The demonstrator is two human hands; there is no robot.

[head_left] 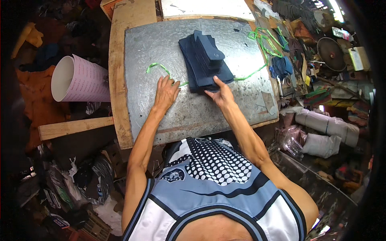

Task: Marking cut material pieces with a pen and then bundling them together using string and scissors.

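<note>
A stack of dark blue cut pieces (187,62), fabric or leather, lies on the metal-topped table (144,108). On top of it sits a smaller stack of narrow, curved dark blue pieces (210,51) with a pale mark on the uppermost one. My right hand (223,97) grips the near edge of the larger stack, thumb on top and fingers partly hidden beneath. A bright green string (251,74) runs under the stack and comes out on both sides. To the left, my left hand (166,94) rests with fingers apart, its fingertips at the string.
The string's tangled rest (265,42) lies at the table's far right, beside a small blue bundle (282,66). A pale rolled sheet (82,80) stands left of the table. Wrapped rolls (327,125) and scrap piles crowd the right. A white board (207,8) lies beyond.
</note>
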